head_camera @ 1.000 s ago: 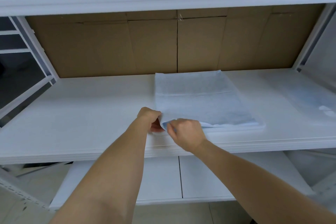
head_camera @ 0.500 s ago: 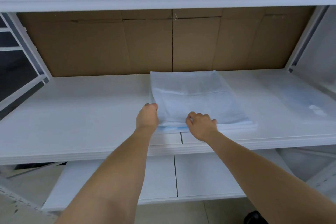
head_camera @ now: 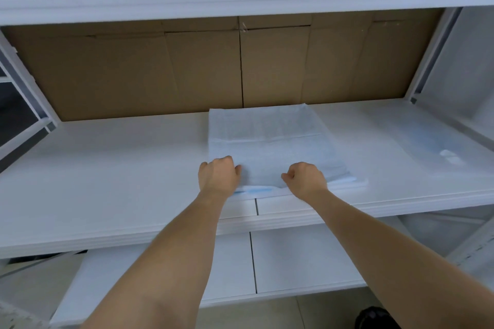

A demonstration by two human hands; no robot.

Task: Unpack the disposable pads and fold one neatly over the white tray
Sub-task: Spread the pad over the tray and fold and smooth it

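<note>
Your fingertips are tucked out of sight, curled under at the near edge of the pad, so exactly how deep the grip goes is hard to tell. The white tray beneath is almost wholly covered; only a thin pale rim peeks out at the near right corner, and a blue strip of the pad's underside shows between your wrists. Your left hand pinches the pad's near left corner with fingers curled; your right hand is fisted on the near edge a little to the right, gripping the sheet. The pad stretches away from both hands toward the back of the shelf, lying flat with one crease across its middle. Well to the right lies a clear plastic wrapper, its outline faint against the white. Brown cardboard lines the back, another white shelf hangs above, and a lower one sits beneath your forearms
</note>
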